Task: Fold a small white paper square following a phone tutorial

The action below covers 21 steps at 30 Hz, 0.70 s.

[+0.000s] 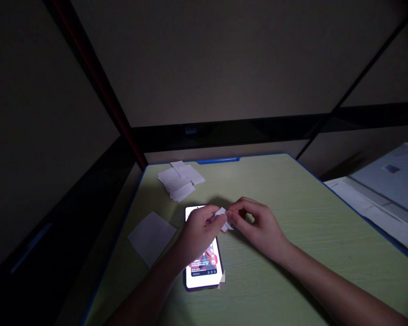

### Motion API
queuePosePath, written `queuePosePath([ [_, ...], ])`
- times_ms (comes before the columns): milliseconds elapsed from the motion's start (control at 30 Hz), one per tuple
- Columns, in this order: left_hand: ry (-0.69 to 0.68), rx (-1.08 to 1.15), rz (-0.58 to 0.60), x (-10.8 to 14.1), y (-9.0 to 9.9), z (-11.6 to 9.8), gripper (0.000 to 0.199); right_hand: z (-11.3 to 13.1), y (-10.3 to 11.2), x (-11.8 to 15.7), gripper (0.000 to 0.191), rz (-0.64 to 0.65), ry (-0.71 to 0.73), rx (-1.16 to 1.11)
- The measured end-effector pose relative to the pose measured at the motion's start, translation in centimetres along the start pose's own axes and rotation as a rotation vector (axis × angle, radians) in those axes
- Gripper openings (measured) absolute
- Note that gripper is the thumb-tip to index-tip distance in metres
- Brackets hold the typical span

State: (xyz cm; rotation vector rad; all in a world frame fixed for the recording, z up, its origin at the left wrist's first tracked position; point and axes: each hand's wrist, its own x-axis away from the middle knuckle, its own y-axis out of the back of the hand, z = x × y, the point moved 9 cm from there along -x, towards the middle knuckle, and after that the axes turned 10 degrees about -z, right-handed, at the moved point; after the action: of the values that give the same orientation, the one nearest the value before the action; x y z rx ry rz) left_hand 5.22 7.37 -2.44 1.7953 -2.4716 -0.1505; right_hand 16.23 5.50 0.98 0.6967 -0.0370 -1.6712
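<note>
Between my two hands is a small folded piece of white paper [221, 211], held just above the table. My left hand [197, 228] pinches it from the left, thumb on top, and hangs over a lit phone [204, 281]. From the right, the thumb and forefinger of my right hand [258, 224] close on the paper's edge; its other fingers are curled. Part of the folded paper is hidden by my fingers. A tiny white folded scrap [222, 280] lies at the phone's lower right corner.
A loose square paper sheet [152, 237] lies left of the phone. Several more sheets [178, 180] are heaped at the far left of the green table [292, 194], which has a blue rim. Pale boxy objects [387, 181] stand beyond its right edge. A wall rises behind.
</note>
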Motion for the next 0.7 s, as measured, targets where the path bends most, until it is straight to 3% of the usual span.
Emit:
queuePosePath([
  [267, 0.028, 0.077, -0.045, -0.29, 0.17, 0.05, 0.015, -0.14, 0.29, 0.14, 0.013, -0.044, -0.004, 0.006],
  [467, 0.072, 0.112, -0.002, -0.28, -0.26, 0.72, 0.012, -0.08, -0.14, 0.17, 0.013, 0.004, -0.014, -0.005],
  [700, 0.034, 0.019, -0.014, -0.17, -0.08, 0.31, 0.015, -0.37, -0.14, 0.09, 0.015, 0.001, -0.022, -0.007],
])
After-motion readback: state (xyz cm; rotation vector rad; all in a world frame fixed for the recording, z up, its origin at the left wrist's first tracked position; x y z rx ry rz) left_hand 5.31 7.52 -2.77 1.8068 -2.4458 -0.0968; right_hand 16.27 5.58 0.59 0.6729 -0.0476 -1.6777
